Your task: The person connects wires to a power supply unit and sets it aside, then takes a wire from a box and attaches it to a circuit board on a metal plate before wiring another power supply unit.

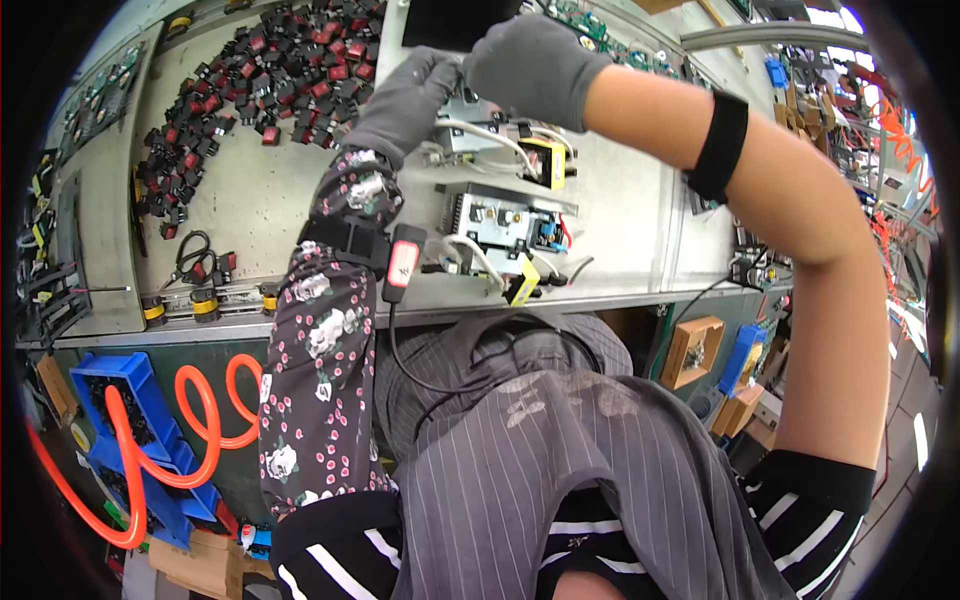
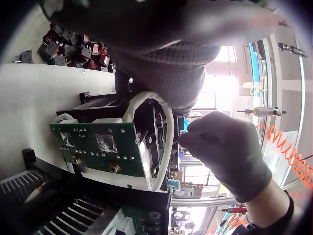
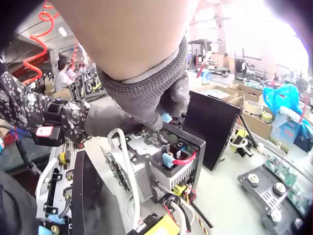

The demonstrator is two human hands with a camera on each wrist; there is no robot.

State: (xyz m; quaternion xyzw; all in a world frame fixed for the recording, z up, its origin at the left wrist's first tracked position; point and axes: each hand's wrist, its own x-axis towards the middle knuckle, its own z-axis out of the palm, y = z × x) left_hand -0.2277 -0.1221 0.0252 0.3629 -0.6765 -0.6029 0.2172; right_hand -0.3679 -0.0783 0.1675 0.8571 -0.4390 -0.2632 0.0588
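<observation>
Both hands, in grey gloves, meet over a power-supply-like unit (image 3: 142, 171) with a finned metal heat sink, a circuit board and a white cable (image 3: 128, 169). My left hand (image 1: 400, 110) is at the unit's far side, fingers bent and fingertips close to the right hand's. My right hand (image 1: 535, 72) bends down from above, with thumb and fingertips together in the left wrist view. What either hand holds is hidden, so I cannot tell. A black panel (image 3: 212, 127) stands upright beside the unit. A second similar unit (image 1: 505, 220) lies nearer the body, with a yellow-wrapped part (image 1: 523, 280) on its cable.
Many black and red switch-like parts (image 1: 265, 75) are heaped at the left of the metal bench (image 1: 270, 185). Scissors (image 1: 197, 262) lie near the front edge. Blue bins (image 1: 125, 400) and a coiled orange hose (image 1: 200, 420) are below. Green circuit boards (image 3: 288, 181) are at the far right.
</observation>
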